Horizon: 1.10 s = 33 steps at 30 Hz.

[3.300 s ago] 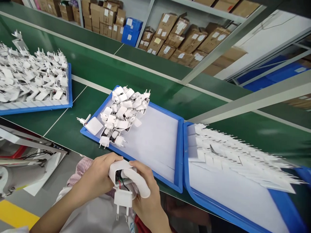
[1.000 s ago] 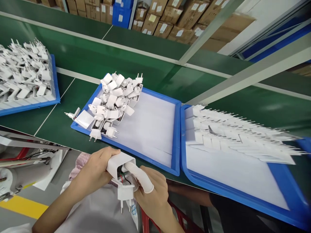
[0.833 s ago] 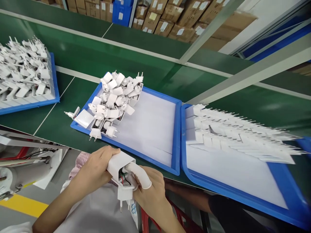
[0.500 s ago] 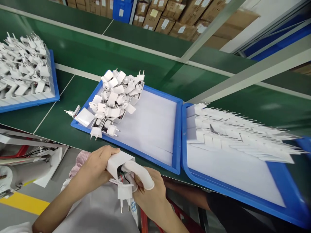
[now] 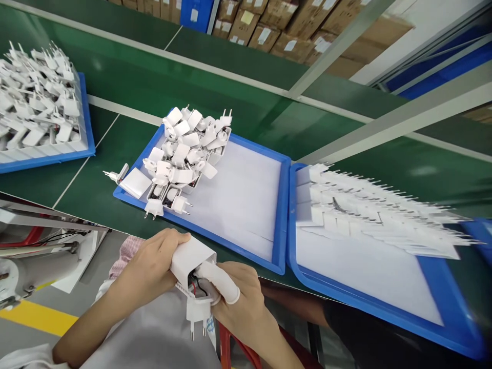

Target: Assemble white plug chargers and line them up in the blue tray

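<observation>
A white power adapter sits close to my body, its casing gripped from the left by my left hand. The casing's end faces me uncovered, with red and black wires inside. A two-pin plug cover hangs below that opening, pins down. My right hand wears a white finger cover on a bent finger, whose knuckle points toward me while its tip reaches into the casing. Another covered finger is beside the plug cover, partly hidden. Beyond my hands, similar open adapters are heaped in a blue tray.
To the right, a second blue tray holds rows of white adapters with pins outward. A heaped bin of adapters stands far left. A person's dark sleeve is at lower right. A metal post rises behind the trays.
My right hand's covered finger has shifted slightly left and tilted downward against the casing's opening. The plug cover has moved slightly closer to the casing. Both hands keep their hold.
</observation>
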Tool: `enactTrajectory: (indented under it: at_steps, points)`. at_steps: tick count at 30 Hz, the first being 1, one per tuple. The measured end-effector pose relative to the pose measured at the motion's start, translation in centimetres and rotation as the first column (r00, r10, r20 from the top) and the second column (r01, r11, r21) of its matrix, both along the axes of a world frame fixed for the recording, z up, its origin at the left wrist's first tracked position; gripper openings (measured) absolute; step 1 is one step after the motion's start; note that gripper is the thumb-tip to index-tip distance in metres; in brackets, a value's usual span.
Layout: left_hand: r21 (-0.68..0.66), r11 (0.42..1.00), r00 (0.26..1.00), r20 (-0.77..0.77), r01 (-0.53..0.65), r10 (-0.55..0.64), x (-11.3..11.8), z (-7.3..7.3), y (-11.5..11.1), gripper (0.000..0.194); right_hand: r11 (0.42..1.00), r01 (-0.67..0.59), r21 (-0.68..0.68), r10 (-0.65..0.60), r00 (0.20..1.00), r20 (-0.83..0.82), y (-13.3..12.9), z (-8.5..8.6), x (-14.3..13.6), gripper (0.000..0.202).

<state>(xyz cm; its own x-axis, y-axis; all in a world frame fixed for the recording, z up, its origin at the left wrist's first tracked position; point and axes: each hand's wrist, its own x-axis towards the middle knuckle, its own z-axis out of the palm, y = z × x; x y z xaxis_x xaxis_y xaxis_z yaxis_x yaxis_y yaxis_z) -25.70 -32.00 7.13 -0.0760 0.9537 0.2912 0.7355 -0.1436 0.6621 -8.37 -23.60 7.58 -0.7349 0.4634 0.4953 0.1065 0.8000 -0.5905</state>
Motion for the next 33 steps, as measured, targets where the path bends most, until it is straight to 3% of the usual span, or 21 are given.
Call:
enactTrajectory:
  at_steps: [4,8,11,18,22,26,29,31,33]
  points:
    - [0.095,0.994,0.997,0.063,-0.051,0.046,0.5,-0.1,0.2,0.034,0.998,0.058,0.003,-0.058,0.995,-0.078,-0.3,0.4,0.1,0.025]
    - [0.141,0.982,0.984,0.139,-0.129,0.109,1.3,-0.2,0.3,0.033,0.951,0.308,0.022,-0.304,0.946,-0.115,-1.3,0.6,0.2,0.01]
    - [0.135,0.973,0.971,0.177,-0.185,0.159,1.7,-0.2,0.3,0.032,0.914,0.405,0.024,-0.401,0.911,-0.098,-2.1,0.3,-0.1,0.009]
    - [0.18,0.951,0.961,0.162,-0.252,0.224,2.0,-0.8,0.5,0.034,0.941,0.337,0.028,-0.334,0.939,-0.081,-3.3,-0.3,-0.3,0.029]
    - [0.196,0.949,0.962,0.166,-0.248,0.218,2.0,-1.0,0.4,0.036,0.943,0.329,-0.042,-0.33,0.943,-0.033,-3.3,0.3,-0.7,0.018]
    - [0.042,0.976,0.942,0.272,-0.214,0.195,1.7,-0.4,0.3,0.036,0.931,0.346,-0.116,-0.351,0.936,-0.021,-2.9,0.0,-0.6,0.017]
    - [-0.181,0.974,0.852,0.48,-0.134,0.206,1.5,0.5,0.4,0.028,0.924,0.334,-0.184,-0.356,0.928,-0.105,-2.6,-0.7,0.4,0.012]
    - [-0.294,0.955,0.78,0.588,-0.042,0.215,1.3,1.0,0.5,0.022,0.931,0.324,-0.171,-0.351,0.921,-0.17,-2.6,-0.9,1.0,0.032]
    - [-0.334,0.942,0.759,0.619,0.023,0.201,1.3,1.1,0.6,0.016,0.944,0.313,-0.103,-0.328,0.923,-0.203,-2.9,-0.9,1.1,0.045]
